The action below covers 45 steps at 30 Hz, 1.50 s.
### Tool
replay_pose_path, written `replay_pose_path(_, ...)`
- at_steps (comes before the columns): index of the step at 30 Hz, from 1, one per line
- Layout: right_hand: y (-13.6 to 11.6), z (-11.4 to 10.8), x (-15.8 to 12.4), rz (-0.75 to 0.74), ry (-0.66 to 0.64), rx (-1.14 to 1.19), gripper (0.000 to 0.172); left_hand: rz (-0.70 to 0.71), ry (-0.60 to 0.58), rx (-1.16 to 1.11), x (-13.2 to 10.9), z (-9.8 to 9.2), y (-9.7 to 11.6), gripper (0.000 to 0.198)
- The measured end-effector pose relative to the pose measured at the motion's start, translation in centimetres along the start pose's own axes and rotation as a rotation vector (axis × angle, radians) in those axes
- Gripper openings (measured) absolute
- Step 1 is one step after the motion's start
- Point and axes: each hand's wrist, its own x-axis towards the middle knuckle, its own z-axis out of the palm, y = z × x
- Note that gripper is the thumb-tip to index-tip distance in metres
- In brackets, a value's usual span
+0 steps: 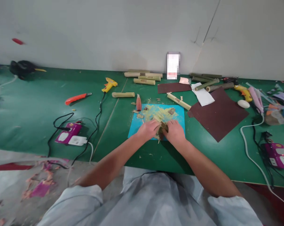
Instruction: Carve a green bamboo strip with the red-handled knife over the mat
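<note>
Both my hands meet over the near edge of a blue cutting mat (134,125) on the green table. My left hand (148,129) is closed around a short green bamboo piece (164,126). My right hand (174,132) is closed too, pressed against the same piece from the right; whether it also holds a tool is hidden. Pale bamboo shavings (157,112) cover the middle of the mat. A small orange-handled knife (138,103) lies at the mat's far left corner.
Bamboo sticks (144,77) lie along the wall and more at back right (206,83). Dark sandpaper sheets (218,114) lie right of the mat. Yellow glue gun (109,84), orange utility knife (76,98) and purple power strip (68,134) sit to the left; another strip (277,155) with cables lies right.
</note>
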Motion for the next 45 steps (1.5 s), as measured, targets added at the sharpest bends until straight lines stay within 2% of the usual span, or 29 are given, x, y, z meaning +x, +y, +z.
replay_pose_path(2, 0.1, -0.1, 0.0, -0.008, 0.014, 0.001, 0.015, -0.029, 0.068, -0.006, 0.1, -0.7, 0.1, 0.018)
replay_pose_path(5, 0.6, -0.2, 0.2, -0.005, 0.047, -0.001, 0.013, -0.164, 0.262, -0.033, 0.2, -1.9, -0.4, 0.015)
replay_pose_path(7, 1.1, -0.2, 0.4, 0.008, 0.086, 0.004, 0.014, -0.222, 0.310, -0.039, 0.2, -2.4, -0.9, 0.016)
replay_pose_path(10, 1.8, -0.2, 0.7, 0.011, 0.141, 0.072, 0.018, -0.231, 0.277, -0.012, 0.3, -2.4, -1.7, 0.017)
replay_pose_path(14, 2.3, -0.4, 1.0, 0.036, 0.101, 0.216, 0.025, -0.240, 0.267, -0.002, 0.5, -1.9, -2.6, 0.016)
replay_pose_path(20, 2.8, -1.9, 1.7, 0.017, 0.159, 0.051, 0.015, -0.192, 0.252, 0.012, 0.8, -1.4, -3.1, 0.016)
replay_pose_path(22, 3.7, -2.5, 2.4, 0.077, 0.182, 0.189, 0.013, -0.170, 0.250, 0.004, 0.9, -1.4, -3.1, 0.016)
replay_pose_path(23, 4.3, -2.7, 2.8, 0.136, 0.179, 0.341, 0.014, -0.158, 0.254, -0.008, 0.9, -1.5, -3.0, 0.016)
replay_pose_path(24, 4.9, -2.9, 3.3, 0.216, 0.149, 0.520, 0.016, -0.146, 0.259, -0.024, 0.9, -1.5, -3.0, 0.017)
replay_pose_path(25, 5.5, -3.1, 3.8, 0.244, 0.118, 0.585, 0.022, -0.137, 0.264, -0.036, 0.9, -1.6, -2.9, 0.017)
replay_pose_path(28, 6.8, -3.2, 5.0, 0.277, 0.108, 0.678, 0.035, -0.124, 0.277, -0.053, 0.9, -1.9, -2.8, 0.017)
replay_pose_path(32, 6.2, -3.0, 5.2, 0.265, 0.123, 0.790, 0.041, -0.115, 0.275, -0.068, 0.8, -2.1, -2.8, 0.015)
replay_pose_path(34, 5.4, -2.7, 5.0, 0.247, 0.150, 0.785, 0.042, -0.115, 0.280, -0.069, 0.8, -2.1, -2.8, 0.015)
replay_pose_path(38, 4.3, -2.2, 4.7, 0.148, 0.272, 0.626, 0.042, -0.101, 0.272, -0.077, 0.8, -2.1, -2.9, 0.015)
replay_pose_path(45, 3.2, -2.3, 5.0, 0.077, 0.303, 0.521, 0.032, -0.115, 0.272, -0.102, 0.7, -2.2, -2.6, 0.014)
